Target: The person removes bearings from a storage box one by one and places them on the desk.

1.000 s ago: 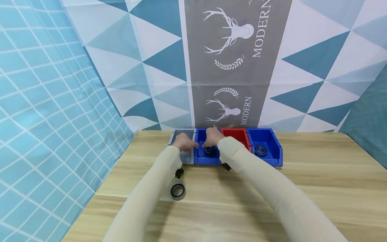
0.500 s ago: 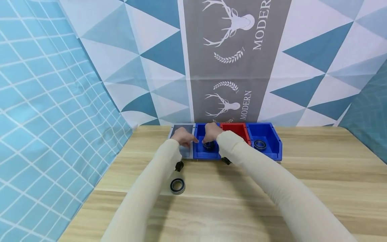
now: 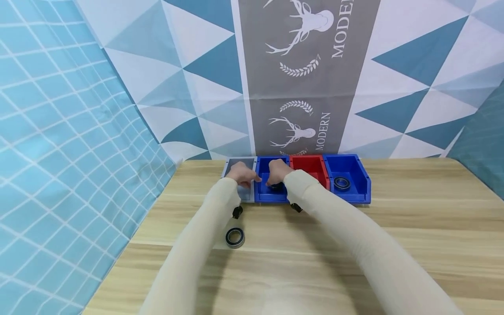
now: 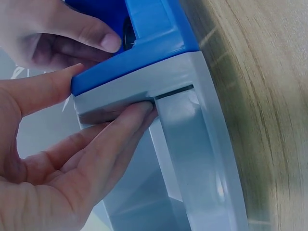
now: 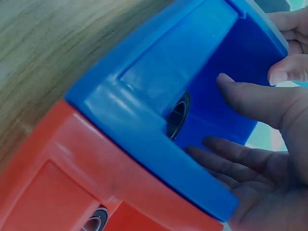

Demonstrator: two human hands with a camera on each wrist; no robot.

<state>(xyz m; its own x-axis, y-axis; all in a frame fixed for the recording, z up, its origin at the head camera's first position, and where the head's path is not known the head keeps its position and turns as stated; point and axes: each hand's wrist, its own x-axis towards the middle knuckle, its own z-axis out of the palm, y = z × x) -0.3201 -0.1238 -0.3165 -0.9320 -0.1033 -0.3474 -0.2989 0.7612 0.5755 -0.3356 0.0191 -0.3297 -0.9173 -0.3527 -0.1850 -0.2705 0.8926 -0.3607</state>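
My left hand pinches the adjoining walls of the grey bin and the blue bin. Its fingers press inside the grey wall, with the thumb at the blue rim. My right hand reaches into that same blue bin, its thumb and fingers spread apart with nothing between them. Below it, on the bin floor, lies a dark-sealed ball bearing, partly hidden by the front lip. Another bearing rests flat on the table near my left forearm.
To the right, a red bin adjoins the blue one; part of a bearing shows inside. A second blue bin ends the row, holding a bearing. Patterned cloth hangs behind the wooden table.
The head view has tilted, so the bins sit higher in it. Both hands stay in about the same place at the bins, the right slightly lower over the bearing.
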